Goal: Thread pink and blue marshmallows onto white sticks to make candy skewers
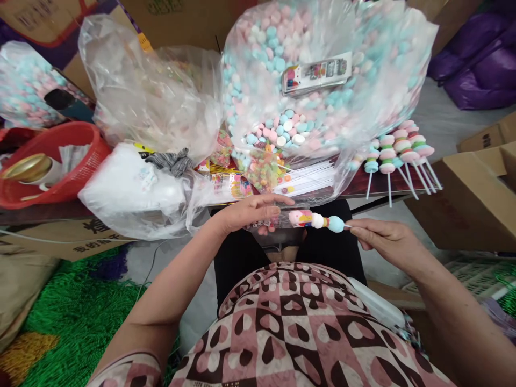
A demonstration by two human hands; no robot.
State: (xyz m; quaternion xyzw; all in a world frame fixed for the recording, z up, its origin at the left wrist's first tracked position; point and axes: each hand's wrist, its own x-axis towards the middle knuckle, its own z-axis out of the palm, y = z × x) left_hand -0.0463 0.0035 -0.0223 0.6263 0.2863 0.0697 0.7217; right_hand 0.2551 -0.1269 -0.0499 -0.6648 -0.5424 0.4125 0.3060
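Note:
My right hand (385, 239) pinches the stick of a candy skewer (318, 220) that carries a pink piece, a white piece and a blue piece. My left hand (252, 212) is at the other end, its fingers closed round a clear wrapper over the pink tip. Both hands are just above my lap, in front of the table edge. Behind them a big clear bag of pink, blue and white marshmallows (314, 70) stands open on the table.
Finished skewers (397, 153) lie in a row at the table's right end beside white sticks (306, 180). A red basket (76, 172) sits at the left with more plastic bags (149, 97). Cardboard boxes (475, 199) stand at the right.

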